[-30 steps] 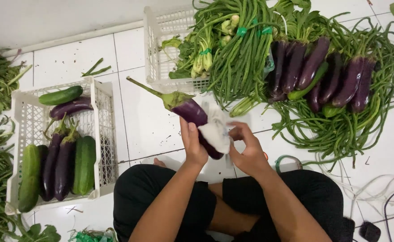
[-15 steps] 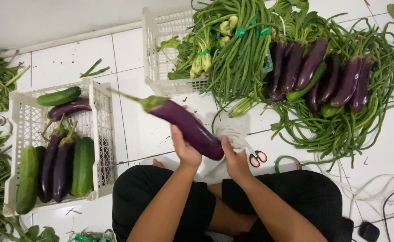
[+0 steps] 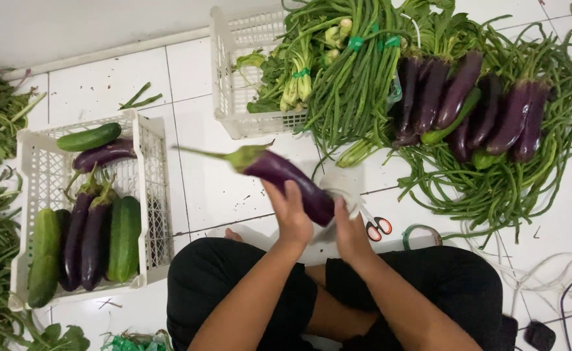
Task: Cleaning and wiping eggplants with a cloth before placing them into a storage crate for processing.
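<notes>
Two hands are gripping one long purple eggplant point(image 3: 286, 181) above the white tiled floor point(image 3: 208, 188). The left hand point(image 3: 292, 218) is curling around its middle, while the right hand point(image 3: 349, 233) is closing on its lower end, where thin white wrapping point(image 3: 343, 188) is bunching. Its green stem is pointing left toward a white crate point(image 3: 159, 195) holding cucumbers and eggplants. Red-handled scissors point(image 3: 378, 227) are lying just beside the right hand.
</notes>
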